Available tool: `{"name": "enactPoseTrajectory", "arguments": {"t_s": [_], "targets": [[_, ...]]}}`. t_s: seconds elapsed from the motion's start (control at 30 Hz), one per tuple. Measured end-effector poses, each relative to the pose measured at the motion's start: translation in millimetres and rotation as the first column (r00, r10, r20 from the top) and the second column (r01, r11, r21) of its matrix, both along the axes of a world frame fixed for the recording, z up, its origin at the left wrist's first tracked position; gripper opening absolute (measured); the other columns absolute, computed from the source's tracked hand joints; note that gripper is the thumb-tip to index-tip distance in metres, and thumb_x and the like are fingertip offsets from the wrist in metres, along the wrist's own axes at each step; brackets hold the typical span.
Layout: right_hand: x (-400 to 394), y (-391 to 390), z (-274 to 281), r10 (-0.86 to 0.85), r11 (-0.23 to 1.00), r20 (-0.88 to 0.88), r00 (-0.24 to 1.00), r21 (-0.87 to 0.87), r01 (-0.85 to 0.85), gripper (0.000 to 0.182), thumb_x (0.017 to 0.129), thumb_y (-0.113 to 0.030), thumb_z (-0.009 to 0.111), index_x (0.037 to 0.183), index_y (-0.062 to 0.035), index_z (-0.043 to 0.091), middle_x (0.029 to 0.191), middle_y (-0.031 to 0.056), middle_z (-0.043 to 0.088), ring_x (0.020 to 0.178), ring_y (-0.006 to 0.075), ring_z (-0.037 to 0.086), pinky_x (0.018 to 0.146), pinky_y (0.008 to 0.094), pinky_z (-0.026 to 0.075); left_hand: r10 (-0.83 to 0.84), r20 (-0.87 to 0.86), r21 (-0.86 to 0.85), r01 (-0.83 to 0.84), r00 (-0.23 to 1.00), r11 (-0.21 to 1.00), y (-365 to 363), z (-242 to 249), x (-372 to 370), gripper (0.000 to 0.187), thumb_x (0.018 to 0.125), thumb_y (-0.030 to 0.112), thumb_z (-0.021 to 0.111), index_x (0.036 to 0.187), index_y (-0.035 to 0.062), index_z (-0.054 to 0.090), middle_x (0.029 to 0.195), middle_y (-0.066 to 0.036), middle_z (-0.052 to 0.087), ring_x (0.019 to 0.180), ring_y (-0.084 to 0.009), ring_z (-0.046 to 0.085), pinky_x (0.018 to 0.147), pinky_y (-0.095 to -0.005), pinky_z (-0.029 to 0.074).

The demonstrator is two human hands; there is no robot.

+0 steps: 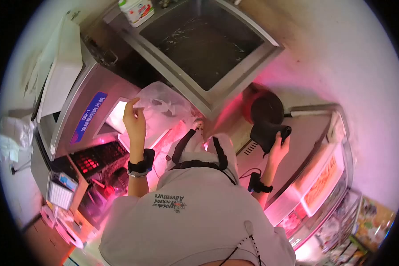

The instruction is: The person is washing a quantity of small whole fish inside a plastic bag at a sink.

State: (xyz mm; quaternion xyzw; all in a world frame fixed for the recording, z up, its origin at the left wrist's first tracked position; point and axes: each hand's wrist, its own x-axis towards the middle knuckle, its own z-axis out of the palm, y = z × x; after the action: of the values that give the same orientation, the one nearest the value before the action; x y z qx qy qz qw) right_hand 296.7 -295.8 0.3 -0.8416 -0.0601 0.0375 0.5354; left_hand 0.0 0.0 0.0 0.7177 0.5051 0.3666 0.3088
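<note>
Pink light tints the pale wall (341, 48). The right hand (279, 145) is closed around a black object (266, 135) (exactly what it is, I cannot tell). The left hand (134, 117) is unclenched, fingers loosely bent, near a translucent plastic bag (164, 99); farther out stand a grey machine (113, 84) with a blue label (88, 117) and a steel sink (246, 68).

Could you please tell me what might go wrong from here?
The black object might slip, as the right hand holds it near one end. The left hand could snag the plastic bag near it. The white jug at the edge of the sink could tip if bumped.
</note>
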Motion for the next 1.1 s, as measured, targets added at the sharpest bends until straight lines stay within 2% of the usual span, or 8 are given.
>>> {"name": "enactPoseTrajectory", "arguments": {"t_s": [0.1, 0.37, 0.57, 0.63, 0.77, 0.87, 0.97, 1.1], "targets": [[88.1, 70.6, 10.5, 0.104, 0.992, 0.099, 0.990, -0.080, -0.096, 0.035, 0.084, -0.017, 0.056, 0.112, 0.0029, 0.054, 0.097, 0.0143, 0.061, 0.086, 0.0166, 0.055, 0.081, 0.0270, 0.042, 0.110, 0.004, 0.051, -0.110, 0.994, 0.993, 26.9, 3.6, 48.3, 0.031, 0.076, -0.007, 0.047, 0.105, 0.0023, 0.056, 0.100, -0.010, 0.060, 0.075, -0.0145, 0.060, 0.059, -0.0235, 0.042], [188.3, 218.8, 18.5, 0.502, 0.848, -0.019, 0.865, 0.204, -0.488, 0.033, 0.085, -0.016, 0.055, 0.111, 0.0050, 0.053, 0.100, 0.0088, 0.058, 0.092, 0.0154, 0.051, 0.084, 0.0262, 0.039, 0.507, -0.182, 0.130, -0.491, 0.842, 0.861, -12.9, 6.1, 65.5, 0.033, 0.076, -0.008, 0.045, 0.106, 0.0007, 0.055, 0.103, -0.013, 0.059, 0.074, -0.0192, 0.063, 0.059, -0.0266, 0.044], [189.8, 319.8, 20.1, 0.804, 0.591, -0.011, 0.595, 0.127, -0.796, 0.035, 0.085, -0.017, 0.055, 0.112, 0.0051, 0.052, 0.105, 0.0082, 0.055, 0.097, 0.0149, 0.048, 0.087, 0.0264, 0.036, 0.685, -0.248, 0.070, -0.692, 0.686, 0.718, -60.4, 16.4, 103.2, 0.038, 0.074, -0.010, 0.042, 0.108, 0.0007, 0.054, 0.102, -0.014, 0.060, 0.073, -0.0212, 0.064, 0.062, -0.0295, 0.047], [169.9, 348.5, 10.3, 0.878, 0.467, -0.071, 0.473, 0.336, -0.818, 0.034, 0.084, -0.017, 0.056, 0.110, 0.0043, 0.052, 0.103, 0.0074, 0.056, 0.095, 0.0144, 0.048, 0.086, 0.0263, 0.036, 0.736, -0.229, 0.059, -0.746, 0.637, 0.663, -72.1, 10.6, 105.3, 0.038, 0.073, -0.010, 0.042, 0.108, 0.0008, 0.054, 0.102, -0.014, 0.060, 0.073, -0.0217, 0.064, 0.062, -0.0299, 0.048], [129.3, 395.0, -14.9, 0.980, 0.184, -0.136, 0.147, 0.323, -0.928, 0.034, 0.085, -0.015, 0.056, 0.112, 0.0044, 0.051, 0.104, 0.0059, 0.056, 0.096, 0.0116, 0.048, 0.088, 0.0249, 0.036, 0.783, -0.207, 0.035, -0.795, 0.586, 0.605, -82.0, -0.3, 103.9, 0.039, 0.073, -0.011, 0.041, 0.108, 0.0005, 0.053, 0.101, -0.015, 0.060, 0.072, -0.0234, 0.064, 0.063, -0.0315, 0.048], [81.9, 409.4, -23.5, 0.985, 0.022, -0.152, -0.086, 0.597, -0.802, 0.034, 0.086, -0.012, 0.055, 0.116, 0.0024, 0.050, 0.109, 0.0045, 0.055, 0.100, 0.0106, 0.048, 0.091, 0.0259, 0.036, 0.804, -0.202, 0.039, -0.815, 0.560, 0.578, -94.5, 1.9, 99.3, 0.038, 0.073, -0.012, 0.041, 0.107, 0.0001, 0.054, 0.102, -0.015, 0.059, 0.073, -0.0220, 0.063, 0.061, -0.0299, 0.046], [45.5, 434.8, -33.0, 0.927, 0.116, -0.268, -0.263, 0.871, -0.478, 0.032, 0.087, -0.011, 0.053, 0.117, 0.0011, 0.050, 0.113, 0.0060, 0.054, 0.104, 0.0142, 0.050, 0.091, 0.0273, 0.038, 0.843, -0.178, 0.018, -0.855, 0.507, 0.518, -106.0, 2.4, 96.7, 0.039, 0.073, -0.013, 0.041, 0.108, -0.0002, 0.054, 0.102, -0.014, 0.058, 0.074, -0.0206, 0.063, 0.061, -0.0281, 0.044], [16.4, 463.6, -120.5, 0.872, 0.204, -0.350, -0.343, 0.896, -0.395, 0.029, 0.088, -0.014, 0.053, 0.114, -0.0019, 0.052, 0.112, 0.0067, 0.055, 0.103, 0.0159, 0.052, 0.088, 0.0306, 0.041, 0.871, -0.197, 0.038, -0.884, 0.450, 0.465, -116.4, 2.3, 96.4, 0.041, 0.072, -0.013, 0.040, 0.108, -0.0005, 0.054, 0.097, -0.013, 0.057, 0.074, -0.0209, 0.063, 0.061, -0.0282, 0.044]]}}
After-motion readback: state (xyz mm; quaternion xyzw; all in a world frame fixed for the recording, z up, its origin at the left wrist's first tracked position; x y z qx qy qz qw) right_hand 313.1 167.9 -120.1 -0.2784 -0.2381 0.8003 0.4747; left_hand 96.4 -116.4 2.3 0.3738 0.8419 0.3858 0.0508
